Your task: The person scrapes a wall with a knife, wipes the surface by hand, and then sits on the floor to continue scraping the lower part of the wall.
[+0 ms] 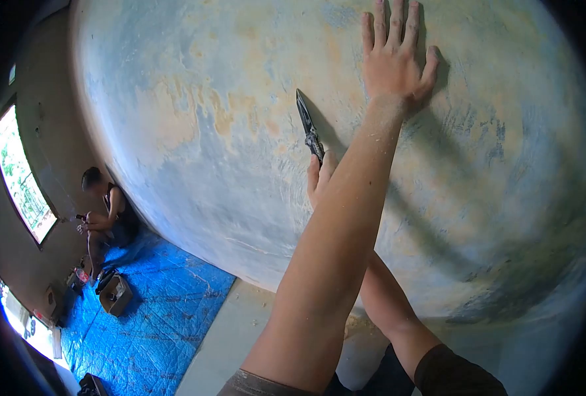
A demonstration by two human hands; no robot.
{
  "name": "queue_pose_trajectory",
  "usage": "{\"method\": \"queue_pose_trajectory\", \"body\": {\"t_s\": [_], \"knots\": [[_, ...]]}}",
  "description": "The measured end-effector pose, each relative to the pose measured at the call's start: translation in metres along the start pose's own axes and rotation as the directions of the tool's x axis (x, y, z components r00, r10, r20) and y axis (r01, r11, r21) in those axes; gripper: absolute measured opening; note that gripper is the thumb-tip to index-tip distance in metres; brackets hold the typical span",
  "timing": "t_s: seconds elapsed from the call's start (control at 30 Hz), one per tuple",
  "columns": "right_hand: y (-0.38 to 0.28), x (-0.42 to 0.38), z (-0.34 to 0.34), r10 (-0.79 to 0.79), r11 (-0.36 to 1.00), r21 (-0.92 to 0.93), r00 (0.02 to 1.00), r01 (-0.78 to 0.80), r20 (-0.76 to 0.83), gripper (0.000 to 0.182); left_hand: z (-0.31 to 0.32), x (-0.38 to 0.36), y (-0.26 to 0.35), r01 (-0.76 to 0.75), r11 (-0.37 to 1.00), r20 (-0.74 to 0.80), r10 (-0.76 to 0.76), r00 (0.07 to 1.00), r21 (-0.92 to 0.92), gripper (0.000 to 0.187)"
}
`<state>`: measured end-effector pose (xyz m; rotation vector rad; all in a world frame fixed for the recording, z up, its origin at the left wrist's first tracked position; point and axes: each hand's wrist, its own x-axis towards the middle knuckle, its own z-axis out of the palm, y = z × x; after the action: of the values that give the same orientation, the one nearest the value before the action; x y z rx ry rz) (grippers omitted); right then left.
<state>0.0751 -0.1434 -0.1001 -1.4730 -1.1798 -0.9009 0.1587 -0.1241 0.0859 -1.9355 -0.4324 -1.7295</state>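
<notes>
My left hand [395, 66] lies flat against the blotchy, pale blue and ochre wall [240, 178], fingers spread upward and thumb out to the right. Below it and to the left, my right hand [319, 177] is closed round the handle of a dark folding knife [308, 125]. The knife's blade is out, its tip pointing up and slightly left, close to the wall surface. My forearms cross, the left one in front, hiding the right wrist and part of the right hand. Scraped, flaking patches show on the wall around both hands.
A blue tarp [167, 284] covers the floor at lower left. On it stands an open cardboard box [115, 296] with things inside. A person [111, 211] sits against the wall at left, near a window [24, 175]. A dark object [93, 384] lies at the bottom.
</notes>
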Motion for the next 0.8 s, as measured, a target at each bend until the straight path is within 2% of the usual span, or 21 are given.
{"method": "queue_pose_trajectory", "body": {"t_s": [0.07,0.13,0.17,0.23,0.27,0.33,0.37,0.43,0.47,0.53,0.67,0.73,0.8], "knots": [[0.001,0.003,0.000,0.010,1.000,0.026,1.000,-0.011,0.019,0.029,0.000,-0.001,0.001,0.001,1.000,0.004,-0.001,1.000,-0.009,0.068],[0.003,0.003,-0.007,-0.099,0.995,0.010,0.993,0.100,-0.070,0.028,-0.001,-0.003,0.001,0.000,1.000,0.006,0.000,1.000,-0.014,0.068],[0.008,0.003,-0.011,-0.214,0.977,-0.035,0.959,0.211,-0.188,0.027,0.000,-0.003,0.001,-0.002,1.000,0.003,0.002,1.000,-0.014,0.068],[0.011,0.002,-0.008,-0.332,0.942,-0.155,0.888,0.297,-0.318,0.027,-0.001,-0.002,0.000,-0.006,1.000,-0.004,0.006,1.000,-0.026,0.067],[0.013,-0.002,0.002,-0.340,0.936,-0.214,0.878,0.280,-0.337,0.027,0.000,-0.002,0.000,-0.005,0.999,-0.007,0.005,1.000,-0.038,0.067],[-0.002,0.012,-0.011,-0.170,0.971,-0.180,0.982,0.155,-0.076,0.028,-0.001,-0.001,0.000,-0.004,0.999,-0.007,0.004,1.000,-0.054,0.067],[-0.014,0.021,-0.027,0.009,0.992,-0.125,0.974,0.019,0.227,0.030,-0.001,-0.001,0.000,-0.001,0.998,-0.001,0.001,1.000,-0.059,0.067],[-0.016,0.024,-0.029,0.098,0.994,-0.086,0.931,-0.072,0.352,0.031,-0.003,-0.002,0.001,0.002,0.998,0.002,-0.002,1.000,-0.059,0.067],[-0.010,0.017,-0.015,0.025,0.998,-0.068,0.984,-0.013,0.177,0.029,-0.003,-0.002,0.000,0.001,0.999,0.001,-0.001,1.000,-0.053,0.067],[0.004,0.000,0.002,-0.076,0.991,-0.113,0.997,0.072,-0.027,0.027,-0.004,-0.002,0.001,-0.003,0.999,-0.004,0.003,1.000,-0.048,0.067],[0.028,-0.012,0.027,-0.265,0.929,-0.321,0.935,0.182,-0.234,0.026,-0.002,-0.001,0.000,0.003,0.998,-0.004,-0.003,1.000,-0.060,0.067],[0.019,-0.005,0.022,-0.232,0.947,-0.270,0.951,0.173,-0.206,0.027,-0.001,-0.001,0.000,0.009,0.998,0.007,-0.009,1.000,-0.061,0.067],[-0.001,0.002,0.006,-0.073,0.994,-0.078,0.996,0.077,0.054,0.026,0.001,-0.001,0.001,0.012,0.999,0.014,-0.012,1.000,-0.053,0.067]]}}
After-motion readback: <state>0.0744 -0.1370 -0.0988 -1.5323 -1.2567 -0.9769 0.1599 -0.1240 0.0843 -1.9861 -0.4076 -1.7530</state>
